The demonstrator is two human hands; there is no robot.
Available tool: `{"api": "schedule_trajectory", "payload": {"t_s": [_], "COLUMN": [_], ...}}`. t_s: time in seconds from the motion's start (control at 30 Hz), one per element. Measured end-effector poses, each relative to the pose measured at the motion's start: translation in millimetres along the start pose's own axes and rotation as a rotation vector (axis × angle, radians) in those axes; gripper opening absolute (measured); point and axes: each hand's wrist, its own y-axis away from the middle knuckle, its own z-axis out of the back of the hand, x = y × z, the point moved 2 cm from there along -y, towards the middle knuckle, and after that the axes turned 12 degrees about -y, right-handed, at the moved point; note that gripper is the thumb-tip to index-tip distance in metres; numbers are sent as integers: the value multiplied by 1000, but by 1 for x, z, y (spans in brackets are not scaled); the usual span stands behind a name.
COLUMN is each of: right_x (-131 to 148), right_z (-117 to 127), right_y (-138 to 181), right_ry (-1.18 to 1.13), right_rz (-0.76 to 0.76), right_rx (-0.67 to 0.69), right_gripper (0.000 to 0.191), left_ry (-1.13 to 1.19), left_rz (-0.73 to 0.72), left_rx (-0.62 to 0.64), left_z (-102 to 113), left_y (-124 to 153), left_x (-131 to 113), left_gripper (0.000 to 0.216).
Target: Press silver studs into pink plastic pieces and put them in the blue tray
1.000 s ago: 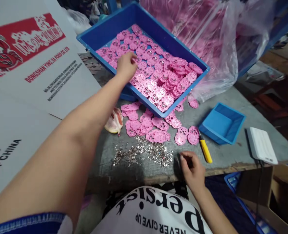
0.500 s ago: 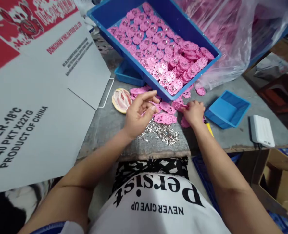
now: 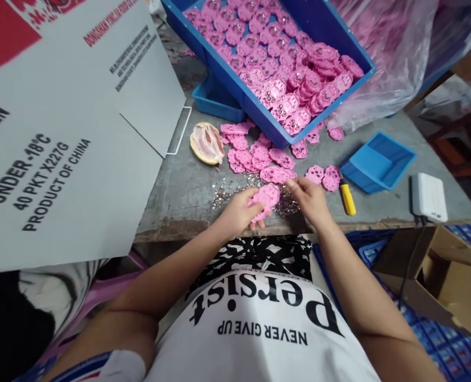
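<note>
Near the table's front edge, my left hand (image 3: 240, 213) grips a pink plastic piece (image 3: 268, 197), thumb on its face. Just right of it, my right hand (image 3: 310, 200) is closed, thumb and fingertips together over the pile of small shiny metal bits (image 3: 231, 194). Whatever those fingertips pinch is too small or hidden to make out. Behind both hands lie several loose pink pieces (image 3: 278, 174), some overlapping. A yellow-handled tool (image 3: 347, 199) rests to the right of my right hand.
A large blue tray (image 3: 227, 87) of pink pieces with metal bits on them slants over a smaller blue tray (image 3: 215, 101). Another blue tray (image 3: 380, 162) and a white device (image 3: 430, 197) sit right. Cut fruit (image 3: 206, 143) and a big carton (image 3: 79, 175) are left.
My left hand has come down and right and now holds a pink piece. My right hand has left the loose pieces, moving toward the metal bits. The view has shifted slightly.
</note>
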Motion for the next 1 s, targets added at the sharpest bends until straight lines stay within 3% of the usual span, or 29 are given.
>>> {"api": "schedule_trajectory", "payload": {"t_s": [0.13,0.23,0.33,0.57,1.0], "right_x": [-22,-19,-15,-19,-22], "right_z": [-19,-27,-27,-22,-20], "right_y": [1,1,-1,-4,1], "right_ry": [565,695,599,127,-74], "right_rz": [113,146,124,-36,-56], "right_rx": [67,86,44,-42,-14], "right_gripper": [16,22,16,5,18], "left_ry": [198,266,304,364,350], "left_rz": [88,136,160,146,98], "left_rx": [-121,-147,-145,-125,-99], "left_z": [8,8,7,0,-8], "left_y": [8,16,21,18,5], "left_x": [15,17,18,21,20], "left_gripper": [26,28,27,25,29]}}
